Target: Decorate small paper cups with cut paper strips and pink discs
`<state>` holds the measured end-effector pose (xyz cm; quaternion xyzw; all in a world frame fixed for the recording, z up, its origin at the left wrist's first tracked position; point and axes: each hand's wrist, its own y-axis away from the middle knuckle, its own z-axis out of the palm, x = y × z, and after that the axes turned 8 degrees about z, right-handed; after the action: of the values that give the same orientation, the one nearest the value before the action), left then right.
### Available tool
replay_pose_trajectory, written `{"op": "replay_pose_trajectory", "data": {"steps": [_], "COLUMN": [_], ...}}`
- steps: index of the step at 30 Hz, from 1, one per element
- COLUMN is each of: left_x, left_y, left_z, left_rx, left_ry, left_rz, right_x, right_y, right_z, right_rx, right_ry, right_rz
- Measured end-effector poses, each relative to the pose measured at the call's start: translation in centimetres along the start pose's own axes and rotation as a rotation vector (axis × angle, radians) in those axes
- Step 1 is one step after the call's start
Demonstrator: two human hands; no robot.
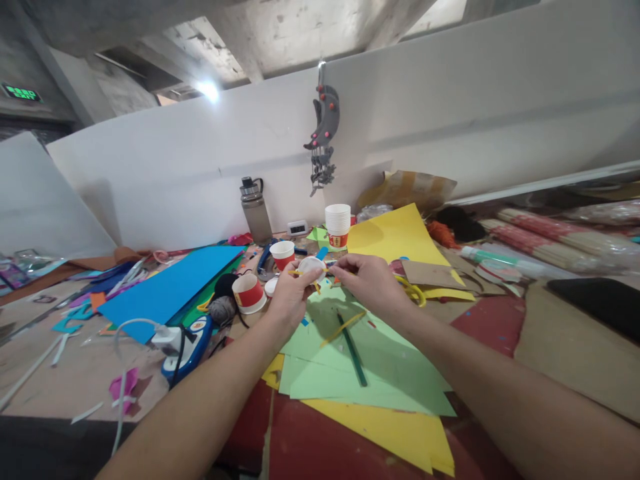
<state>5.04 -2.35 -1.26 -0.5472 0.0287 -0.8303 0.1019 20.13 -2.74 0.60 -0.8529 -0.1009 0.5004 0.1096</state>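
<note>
My left hand [291, 295] is closed around the edge of a small white round piece [311, 266], which looks like the bottom of a paper cup. A blue strip [323, 253] and some yellow-orange strips stick out from it. On its right side my right hand [369, 283] pinches what looks like the end of a thin yellow strip; the fingertips partly hide it. Beneath both hands lie light green paper sheets [400, 370], with a dark green pencil [354, 353] and a loose yellow strip [334, 335] on top.
Two red-and-white paper cups [249, 293] stand left of my hands, near grey yarn [223, 310]. Behind are a stack of cups [338, 220] and a bottle [256, 213]. Yellow scissors [414, 291] lie at right. A power strip [187, 353] and blue card [175, 287] occupy the left.
</note>
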Motion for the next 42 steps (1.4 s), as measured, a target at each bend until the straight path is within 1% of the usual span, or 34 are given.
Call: {"op": "replay_pose_trajectory", "data": {"steps": [4, 9, 18, 22, 26, 29, 33, 38, 42], "left_x": [0.03, 0.14, -0.20, -0.09, 0.04, 0.03, -0.01, -0.03, -0.04], "left_y": [0.03, 0.12, 0.19, 0.32, 0.44, 0.46, 0.54, 0.81, 0.74], "left_z": [-0.02, 0.14, -0.15, -0.07, 0.11, 0.17, 0.18, 0.23, 0.27], "left_rx": [-0.001, -0.013, -0.026, -0.039, -0.056, -0.067, -0.069, -0.120, -0.091], "left_ry": [-0.016, -0.045, -0.194, -0.203, -0.159, -0.149, -0.193, -0.283, -0.247], "left_rz": [0.021, 0.086, 0.179, 0.176, 0.150, 0.160, 0.168, 0.235, 0.213], "right_x": [0.08, 0.31, -0.10, -0.17, 0.04, 0.31, 0.45, -0.01, -0.33], "right_y": [-0.13, -0.22, -0.01, 0.04, -0.08, -0.21, -0.27, -0.04, 0.08], "right_z": [0.06, 0.20, 0.07, 0.08, 0.14, 0.22, 0.30, 0.18, 0.02], "right_rx": [-0.006, -0.016, -0.014, -0.009, -0.010, -0.014, -0.010, 0.021, -0.009], "right_ry": [0.003, 0.002, 0.046, 0.040, 0.021, 0.004, -0.007, 0.020, 0.049], "right_rz": [-0.005, -0.040, -0.065, -0.055, -0.032, -0.009, -0.009, -0.009, -0.029]}}
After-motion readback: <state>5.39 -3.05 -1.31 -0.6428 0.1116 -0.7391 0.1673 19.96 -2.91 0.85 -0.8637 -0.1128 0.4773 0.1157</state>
